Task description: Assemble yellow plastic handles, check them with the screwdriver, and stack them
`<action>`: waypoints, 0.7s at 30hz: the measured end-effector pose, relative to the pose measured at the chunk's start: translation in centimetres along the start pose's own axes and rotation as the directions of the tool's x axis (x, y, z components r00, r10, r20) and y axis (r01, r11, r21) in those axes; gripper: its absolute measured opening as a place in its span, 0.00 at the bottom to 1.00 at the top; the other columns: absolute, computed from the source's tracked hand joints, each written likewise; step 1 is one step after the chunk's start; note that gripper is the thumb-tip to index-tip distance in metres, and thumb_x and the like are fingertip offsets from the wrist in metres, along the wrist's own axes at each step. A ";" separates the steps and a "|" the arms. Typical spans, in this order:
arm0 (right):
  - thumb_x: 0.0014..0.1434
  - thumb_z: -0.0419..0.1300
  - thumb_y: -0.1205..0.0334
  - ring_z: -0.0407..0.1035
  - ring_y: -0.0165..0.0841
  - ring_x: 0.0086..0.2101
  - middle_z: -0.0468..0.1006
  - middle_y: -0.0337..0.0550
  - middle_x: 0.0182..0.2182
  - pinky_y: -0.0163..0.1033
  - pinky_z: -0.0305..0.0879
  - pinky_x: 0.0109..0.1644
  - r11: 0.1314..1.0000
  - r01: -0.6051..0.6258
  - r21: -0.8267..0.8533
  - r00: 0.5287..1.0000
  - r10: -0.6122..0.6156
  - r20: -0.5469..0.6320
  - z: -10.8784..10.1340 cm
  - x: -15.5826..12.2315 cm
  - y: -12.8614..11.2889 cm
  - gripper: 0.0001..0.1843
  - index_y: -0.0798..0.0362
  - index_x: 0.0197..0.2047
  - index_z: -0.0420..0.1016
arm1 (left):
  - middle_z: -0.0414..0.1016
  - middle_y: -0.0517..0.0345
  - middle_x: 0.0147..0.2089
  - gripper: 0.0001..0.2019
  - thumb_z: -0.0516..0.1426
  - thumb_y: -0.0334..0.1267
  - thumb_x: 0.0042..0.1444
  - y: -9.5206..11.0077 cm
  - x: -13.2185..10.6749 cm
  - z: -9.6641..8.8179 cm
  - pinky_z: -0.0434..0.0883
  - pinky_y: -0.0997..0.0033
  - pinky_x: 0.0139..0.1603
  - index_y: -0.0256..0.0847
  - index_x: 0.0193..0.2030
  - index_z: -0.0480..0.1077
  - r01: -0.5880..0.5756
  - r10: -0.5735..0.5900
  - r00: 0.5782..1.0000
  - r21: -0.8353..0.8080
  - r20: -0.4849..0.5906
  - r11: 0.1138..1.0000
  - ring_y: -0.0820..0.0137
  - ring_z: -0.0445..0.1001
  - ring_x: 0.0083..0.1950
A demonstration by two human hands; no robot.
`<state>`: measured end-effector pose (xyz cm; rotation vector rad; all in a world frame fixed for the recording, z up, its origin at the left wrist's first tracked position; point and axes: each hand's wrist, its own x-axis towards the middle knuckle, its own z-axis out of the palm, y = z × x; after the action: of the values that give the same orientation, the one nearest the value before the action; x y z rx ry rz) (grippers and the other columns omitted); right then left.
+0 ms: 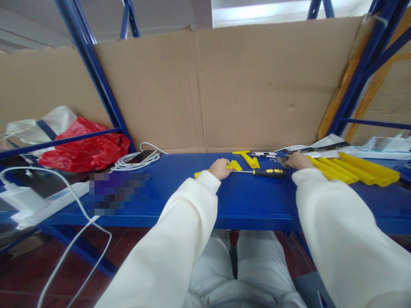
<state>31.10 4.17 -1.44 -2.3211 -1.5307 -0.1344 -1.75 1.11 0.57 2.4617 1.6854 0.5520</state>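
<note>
My left hand [220, 168] rests on the blue shelf [244, 201], its fingers closed around a flat yellow plastic piece [233, 166]. My right hand [298, 161] lies further right, fingers curled on a small grey metal part [281, 161] beside several long yellow strips [353, 170]. Between the hands lies a screwdriver with a black and yellow handle [269, 172]. Just behind it sits a yellow T-shaped scraper [248, 157].
A cardboard sheet [224, 85] backs the shelf between blue uprights. A coiled white cable with a phone [138, 160] lies left, beside a red plastic bag [83, 147]. A white power strip and cord [38, 201] sit far left. Papers [324, 149] lie at right.
</note>
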 end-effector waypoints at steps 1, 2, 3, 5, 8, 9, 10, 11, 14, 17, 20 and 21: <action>0.51 0.66 0.57 0.77 0.51 0.45 0.80 0.66 0.41 0.46 0.72 0.46 0.999 -0.036 -0.016 0.999 0.036 0.019 -0.2 -0.3 -0.3 0.22 0.63 0.46 0.82 | 0.80 0.50 0.56 0.16 0.62 0.39 0.59 0.0 0.0 0.0 0.71 0.68 0.58 0.42 0.54 0.78 0.001 -0.001 1.000 -0.001 0.002 1.000 0.61 0.76 0.59; 0.52 0.66 0.58 0.77 0.52 0.46 0.80 0.67 0.42 0.47 0.72 0.47 0.998 -0.056 -0.020 0.998 0.056 0.030 -0.5 -0.6 -0.6 0.22 0.64 0.47 0.82 | 0.80 0.50 0.57 0.16 0.62 0.39 0.59 0.0 0.0 0.0 0.71 0.68 0.58 0.42 0.54 0.78 0.000 0.000 1.000 -0.002 0.003 1.000 0.61 0.76 0.59; 0.53 0.66 0.58 0.77 0.53 0.47 0.80 0.67 0.43 0.47 0.72 0.47 0.997 -0.070 -0.020 0.997 0.071 0.039 -0.7 -0.9 -0.9 0.23 0.64 0.49 0.82 | 0.80 0.50 0.57 0.16 0.62 0.39 0.59 0.0 0.0 0.0 0.70 0.68 0.58 0.42 0.54 0.78 -0.001 0.001 1.000 -0.002 0.004 1.000 0.60 0.76 0.60; 0.53 0.66 0.60 0.77 0.53 0.48 0.80 0.68 0.45 0.47 0.73 0.48 0.996 -0.089 -0.028 0.994 0.090 0.055 -1.1 -1.2 -1.2 0.24 0.64 0.51 0.80 | 0.79 0.49 0.57 0.17 0.62 0.38 0.59 0.1 -0.1 -0.1 0.70 0.67 0.59 0.41 0.55 0.78 -0.006 0.006 1.000 0.000 0.005 1.000 0.60 0.76 0.60; 0.52 0.67 0.62 0.77 0.52 0.48 0.81 0.67 0.45 0.47 0.73 0.48 0.995 -0.081 -0.060 0.992 0.087 0.091 -1.1 -1.0 -1.3 0.25 0.64 0.53 0.80 | 0.79 0.48 0.57 0.17 0.62 0.39 0.59 0.0 0.0 -0.1 0.70 0.67 0.59 0.40 0.55 0.78 -0.015 0.015 1.000 0.007 0.013 1.000 0.60 0.76 0.60; 0.52 0.68 0.61 0.77 0.51 0.48 0.81 0.67 0.45 0.47 0.73 0.47 0.995 -0.069 -0.067 0.992 0.076 0.097 -1.0 -0.8 -1.2 0.25 0.63 0.52 0.80 | 0.79 0.47 0.57 0.17 0.62 0.39 0.59 0.0 0.0 -0.1 0.70 0.67 0.59 0.40 0.55 0.78 -0.018 0.018 1.000 0.009 0.014 1.000 0.60 0.76 0.60; 0.52 0.68 0.61 0.77 0.51 0.47 0.81 0.67 0.45 0.46 0.74 0.47 0.996 -0.056 -0.075 0.993 0.063 0.101 -0.9 -0.6 -1.1 0.25 0.64 0.52 0.80 | 0.79 0.47 0.57 0.17 0.62 0.39 0.59 0.0 0.0 -0.1 0.70 0.67 0.59 0.40 0.55 0.78 -0.021 0.021 1.000 0.008 0.014 1.000 0.60 0.76 0.60; 0.52 0.68 0.61 0.77 0.51 0.47 0.81 0.67 0.45 0.45 0.73 0.47 0.996 -0.043 -0.084 0.993 0.052 0.104 -0.7 -0.3 -1.1 0.24 0.64 0.52 0.80 | 0.79 0.47 0.57 0.17 0.62 0.39 0.59 0.0 0.0 0.0 0.70 0.67 0.59 0.40 0.55 0.78 -0.022 0.022 1.000 0.008 0.012 1.000 0.60 0.76 0.60; 0.53 0.68 0.62 0.77 0.50 0.48 0.81 0.67 0.46 0.42 0.73 0.46 0.993 -0.016 -0.118 0.994 0.029 0.108 0.0 0.6 -1.0 0.22 0.66 0.49 0.81 | 0.80 0.48 0.57 0.17 0.63 0.39 0.59 0.0 0.1 0.1 0.70 0.67 0.60 0.40 0.54 0.78 -0.015 0.015 1.000 0.002 0.008 1.000 0.60 0.76 0.60; 0.52 0.67 0.63 0.78 0.49 0.45 0.82 0.64 0.41 0.41 0.73 0.43 0.992 0.017 -0.125 0.996 -0.006 0.087 0.6 1.0 -0.9 0.18 0.64 0.46 0.83 | 0.80 0.48 0.56 0.17 0.63 0.39 0.59 0.0 0.1 0.1 0.70 0.67 0.59 0.41 0.54 0.78 -0.010 0.010 1.000 -0.004 0.006 1.000 0.60 0.76 0.60; 0.52 0.66 0.64 0.79 0.47 0.39 0.82 0.60 0.35 0.41 0.73 0.40 0.994 0.003 -0.107 0.998 0.005 0.068 1.0 0.9 -0.8 0.15 0.60 0.43 0.83 | 0.80 0.49 0.56 0.17 0.63 0.39 0.59 0.0 0.0 0.1 0.71 0.67 0.59 0.41 0.54 0.78 -0.012 0.012 1.000 -0.001 0.005 1.000 0.60 0.76 0.59; 0.52 0.66 0.64 0.79 0.47 0.38 0.82 0.59 0.34 0.42 0.73 0.39 0.995 -0.017 -0.098 0.997 0.024 0.069 1.0 0.8 -0.8 0.14 0.60 0.42 0.83 | 0.80 0.49 0.56 0.17 0.63 0.39 0.59 0.0 0.1 0.1 0.71 0.68 0.59 0.41 0.54 0.78 -0.014 0.014 1.000 0.003 0.005 1.000 0.60 0.76 0.59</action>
<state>30.60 5.54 -1.96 -2.4410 -1.5659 -0.1267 -1.71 1.17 0.48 2.4760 1.6699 0.5451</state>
